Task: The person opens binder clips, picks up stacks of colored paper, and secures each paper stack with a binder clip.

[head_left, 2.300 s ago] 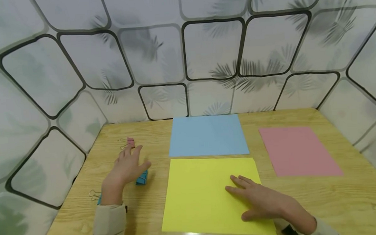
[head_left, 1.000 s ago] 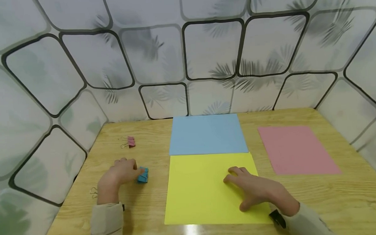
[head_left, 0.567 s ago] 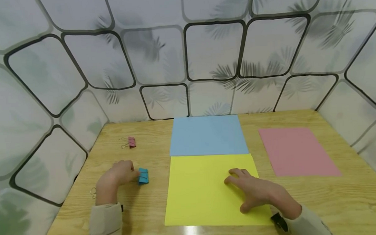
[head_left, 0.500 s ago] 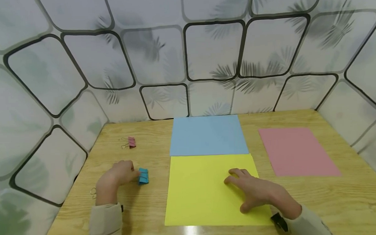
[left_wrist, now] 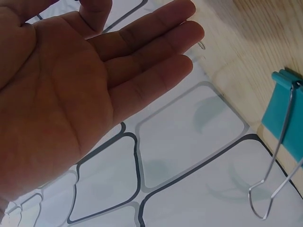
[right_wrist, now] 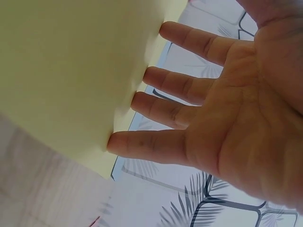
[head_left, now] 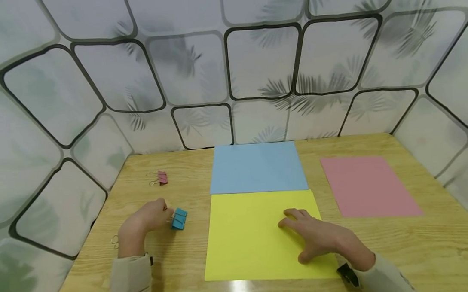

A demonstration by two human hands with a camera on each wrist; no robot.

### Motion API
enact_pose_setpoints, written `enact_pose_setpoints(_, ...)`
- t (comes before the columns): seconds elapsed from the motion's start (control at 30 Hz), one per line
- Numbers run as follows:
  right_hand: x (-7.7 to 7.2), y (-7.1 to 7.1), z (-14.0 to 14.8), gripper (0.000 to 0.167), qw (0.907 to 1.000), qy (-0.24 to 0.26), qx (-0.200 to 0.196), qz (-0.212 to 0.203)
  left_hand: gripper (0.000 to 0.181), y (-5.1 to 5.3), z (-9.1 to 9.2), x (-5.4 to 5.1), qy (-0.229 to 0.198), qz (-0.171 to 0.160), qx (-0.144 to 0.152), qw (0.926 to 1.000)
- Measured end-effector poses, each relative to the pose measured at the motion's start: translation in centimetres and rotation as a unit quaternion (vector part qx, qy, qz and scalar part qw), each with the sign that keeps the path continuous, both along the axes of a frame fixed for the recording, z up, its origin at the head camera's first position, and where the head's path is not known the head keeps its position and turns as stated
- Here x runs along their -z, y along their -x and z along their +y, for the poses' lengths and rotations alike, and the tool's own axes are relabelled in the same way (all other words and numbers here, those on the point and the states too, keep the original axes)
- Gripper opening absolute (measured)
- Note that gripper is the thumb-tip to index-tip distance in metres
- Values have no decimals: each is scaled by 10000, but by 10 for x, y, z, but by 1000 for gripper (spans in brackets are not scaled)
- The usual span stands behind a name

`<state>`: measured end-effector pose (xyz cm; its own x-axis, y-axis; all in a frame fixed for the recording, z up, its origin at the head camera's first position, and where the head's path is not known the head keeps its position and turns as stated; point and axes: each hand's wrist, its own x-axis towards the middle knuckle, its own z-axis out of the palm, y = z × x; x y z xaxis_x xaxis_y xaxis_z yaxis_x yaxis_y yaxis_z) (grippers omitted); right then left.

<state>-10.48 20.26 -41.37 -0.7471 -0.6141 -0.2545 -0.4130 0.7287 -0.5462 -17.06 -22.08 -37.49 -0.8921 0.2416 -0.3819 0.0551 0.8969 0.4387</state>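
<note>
In the head view, my left hand pinches the wire handle of a blue binder clip left of the yellow sheet, the fingertips partly hidden. The left wrist view shows three straight fingers, while the index finger curls toward the top edge. My right hand rests spread on the yellow sheet of paper, its fingertips touching it. A second teal binder clip lies near my left wrist; from above only its wire handle shows.
A pink binder clip lies farther back on the left. A blue sheet lies behind the yellow one, against its far edge. Off to the right is a pink sheet. A patterned wall surrounds the wooden table.
My left hand came down from above the table, its fingers closed at the blue binder clip, and the clip has tilted. The yellow sheet slid up to the blue sheet under my right hand.
</note>
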Motion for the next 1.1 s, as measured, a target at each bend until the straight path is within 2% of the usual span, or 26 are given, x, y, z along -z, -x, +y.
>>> enact_pose_setpoints(0.27, -1, -1, 0, 76, 10000, -14, -6, 34, 21, 0, 2, -1, -66, 44, -44, 10000)
enact_pose_setpoints(0.43, -2, -2, 0, 77, 10000, 11, -32, 41, 22, 0, 1, -2, -66, -98, -112, 9999)
enact_pose_setpoints(0.57, -2, -3, 0, 78, 10000, 3, -45, 72, 39, 0, 0, -3, -67, -167, -114, 9998)
enact_pose_setpoints(0.67, -3, -2, 0, 77, 10000, -12, -23, 72, 42, 0, -1, -5, -303, -135, -90, 9994)
enact_pose_setpoints(0.77, -3, -2, 0, 77, 10000, -34, 10, 43, 33, 1, -1, -6, -825, 25, -88, 9966)
enact_pose_setpoints(0.87, -3, -2, 0, 76, 10000, -43, 32, 56, 34, 2, 0, -8, -1390, 390, -239, 9892)
enact_pose_setpoints(0.93, -3, -2, 1, 76, 10000, -39, 27, 73, 37, 4, 1, -9, -1686, 680, -466, 9822)
enact_pose_setpoints(1.03, -3, -2, 1, 76, 10000, -20, 35, 39, 39, 7, -1, -6, -2169, 885, -992, 9671)
enact_pose_setpoints(1.1, -4, -2, 1, 77, 10000, -13, 43, -8, 41, 10, -2, -3, -2574, 889, -1436, 9514)
